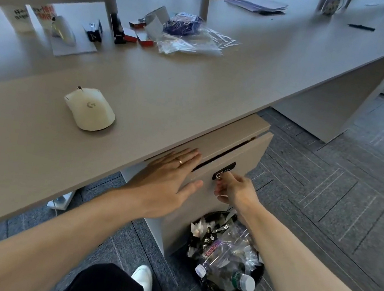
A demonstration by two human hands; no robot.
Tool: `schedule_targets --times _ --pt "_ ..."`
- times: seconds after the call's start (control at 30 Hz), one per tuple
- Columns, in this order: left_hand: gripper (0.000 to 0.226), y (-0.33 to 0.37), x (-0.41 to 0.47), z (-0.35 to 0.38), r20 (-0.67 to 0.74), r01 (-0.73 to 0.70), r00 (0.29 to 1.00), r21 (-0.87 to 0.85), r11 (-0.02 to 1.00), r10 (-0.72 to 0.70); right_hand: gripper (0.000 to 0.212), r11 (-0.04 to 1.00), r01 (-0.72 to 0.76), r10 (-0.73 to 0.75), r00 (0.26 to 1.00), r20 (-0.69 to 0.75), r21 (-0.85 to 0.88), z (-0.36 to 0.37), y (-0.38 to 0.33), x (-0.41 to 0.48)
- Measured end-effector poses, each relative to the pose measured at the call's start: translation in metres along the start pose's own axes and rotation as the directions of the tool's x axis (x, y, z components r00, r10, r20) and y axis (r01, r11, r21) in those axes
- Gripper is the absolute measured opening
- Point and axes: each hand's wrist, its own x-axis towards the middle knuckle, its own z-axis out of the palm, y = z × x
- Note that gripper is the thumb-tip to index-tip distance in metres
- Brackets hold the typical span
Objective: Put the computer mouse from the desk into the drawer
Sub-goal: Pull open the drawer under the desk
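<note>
White and untouched, the computer mouse (90, 108) sat on the table (194, 88) near its front edge, well left of both your hands, so the carrying step had not begun. Only the opening of the drawer was in hand.

Your left hand (168, 181) lay flat, its fingers (190, 156) spread and holding nothing, pressed against the drawer front (241, 157) just under the table edge. To its right, your right hand (235, 191) had its fingers pinched narrow at the dark lock plate (224, 170), apparently on a small key, though it was too small to be sure. A dark slit along the top of the drawer front suggested it stood barely ajar; I could not tell whether it was unlocked.

Left to do, as I judged it: free the lock, pull the drawer out, fetch the mouse, lower it in.

Small boxes (137, 37) and plastic bags (191, 43) cluttered the table farther back, clear of your reach. Below your right arm, a full waste bin (224, 255) stood just in front of the drawer unit and might have crowded you.
</note>
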Motion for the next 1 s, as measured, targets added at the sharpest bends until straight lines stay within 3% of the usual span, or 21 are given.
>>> schedule_targets --times 0.5,1.0 --pt "0.071 0.028 -0.012 0.006 0.034 0.115 0.993 0.011 0.993 -0.116 0.022 0.994 -0.061 0.069 0.995 -0.079 0.092 -0.093 0.060 -0.088" --pt "0.100 0.049 -0.020 0.010 0.004 0.162 0.987 0.134 0.978 -0.164 0.023 0.993 -0.062 0.075 0.988 -0.136 0.098 -0.128 0.083 -0.124"
